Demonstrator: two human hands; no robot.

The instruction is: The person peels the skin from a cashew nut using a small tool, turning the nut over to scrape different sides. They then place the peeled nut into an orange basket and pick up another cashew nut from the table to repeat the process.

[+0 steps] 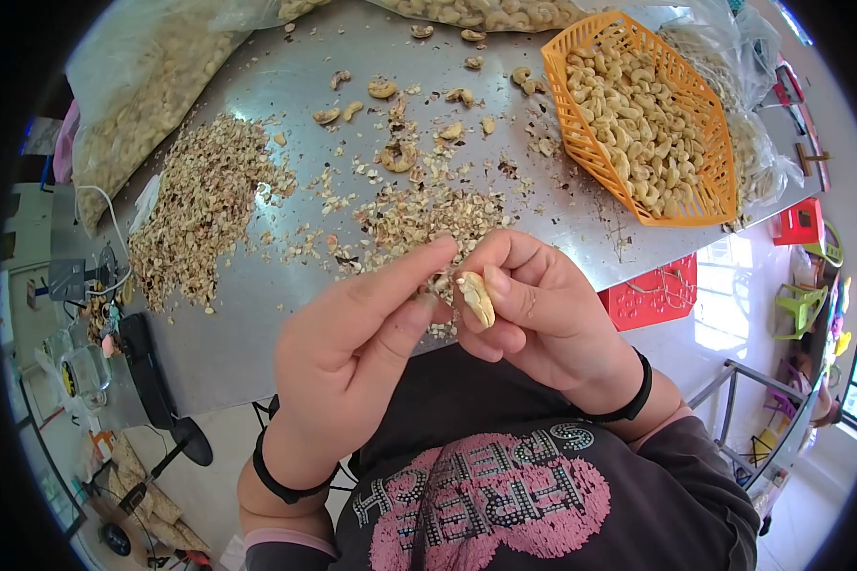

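A pale cashew nut (pixel 477 300) is pinched between the thumb and fingers of my right hand (pixel 543 295). Close by on the left, my left hand (pixel 362 333) has its thumb and index finger drawn together, their tips almost at the nut. Whatever lies between those left fingertips is too small or hidden to make out. Beneath both hands, a heap of peeled skin and nut crumbs (pixel 428 217) is spread on the metal table (pixel 300 81). Several loose cashews (pixel 399 156) lie scattered beyond it.
An orange plastic basket (pixel 581 157) full of cashews stands at the back right. On the left is a larger pile of crumbs (pixel 205 195), beside a clear bag of cashews (pixel 138 109). Beyond the table's near right edge sits a red stool (pixel 647 295).
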